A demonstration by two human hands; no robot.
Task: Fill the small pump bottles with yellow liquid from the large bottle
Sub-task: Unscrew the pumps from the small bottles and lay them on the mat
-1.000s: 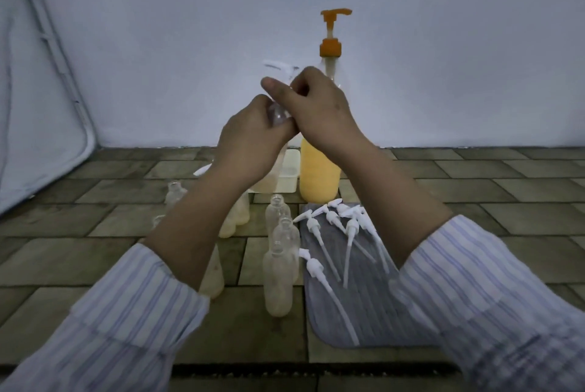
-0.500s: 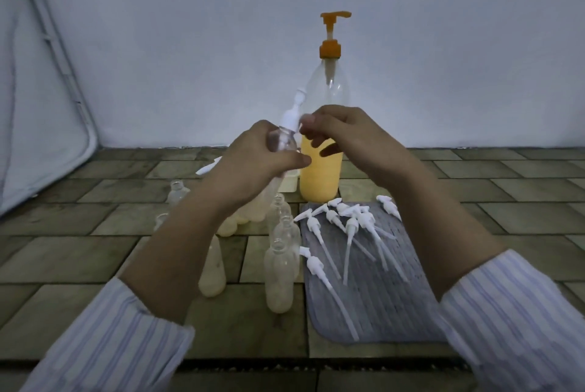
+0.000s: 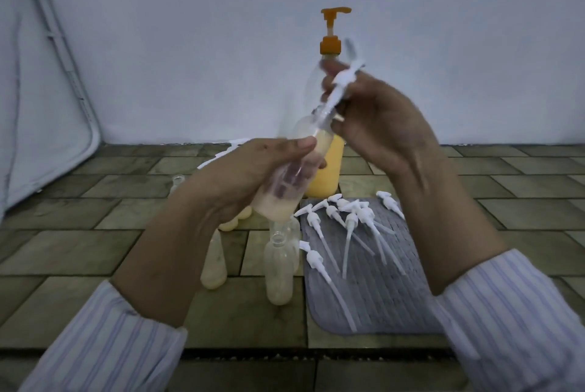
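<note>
The left hand [image 3: 253,176] wraps its fingers around a small bottle [image 3: 286,186] with some yellow liquid in it, tipped in front of the large bottle [image 3: 327,151]. The right hand [image 3: 376,119] pinches a white pump [image 3: 340,84] half out of its neck. Near the big bottle, some small bottles look filled and two open ones [image 3: 280,268] look almost empty. Many pumps [image 3: 348,227] lie on the grey mat [image 3: 373,296], so I think lots of work is left

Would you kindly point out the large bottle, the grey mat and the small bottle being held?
large bottle [image 3: 326,181]: head view, on its yellow-filled lower body.
grey mat [image 3: 384,296]: head view, on its bare ribbed middle.
small bottle [image 3: 275,206]: head view, on its liquid-filled base.
</note>
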